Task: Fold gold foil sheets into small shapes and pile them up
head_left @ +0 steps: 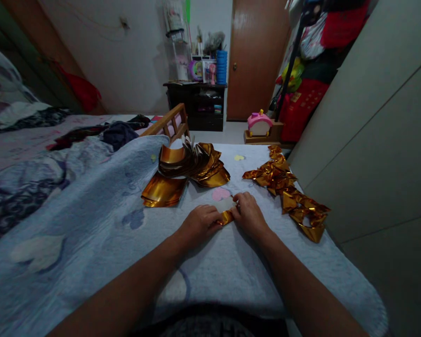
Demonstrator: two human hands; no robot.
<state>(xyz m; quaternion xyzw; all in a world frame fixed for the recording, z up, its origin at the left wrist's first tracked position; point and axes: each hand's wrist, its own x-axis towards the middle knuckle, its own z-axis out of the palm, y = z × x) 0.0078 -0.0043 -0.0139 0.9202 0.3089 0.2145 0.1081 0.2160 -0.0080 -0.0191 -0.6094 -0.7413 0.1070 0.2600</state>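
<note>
Between my two hands is a small sheet of gold foil paper (226, 217), its near edge turned over to show gold and its far part pale. My left hand (204, 220) grips the left end with closed fingers. At the right end, my right hand (247, 213) pinches the same sheet. Beyond my left hand lies a stack of flat gold foil sheets (166, 187), fanned and curling, some with pale undersides. To the right of my right hand, several folded gold foil pieces (277, 175) lie in a loose pile.
Everything rests on a light blue blanket (210, 267) with heart shapes. A wooden bed rail (168, 121) stands behind the stack, and a pale cabinet (379, 140) borders the right side. A pink toy (260, 124) sits beyond the far edge, near a brown door (259, 56).
</note>
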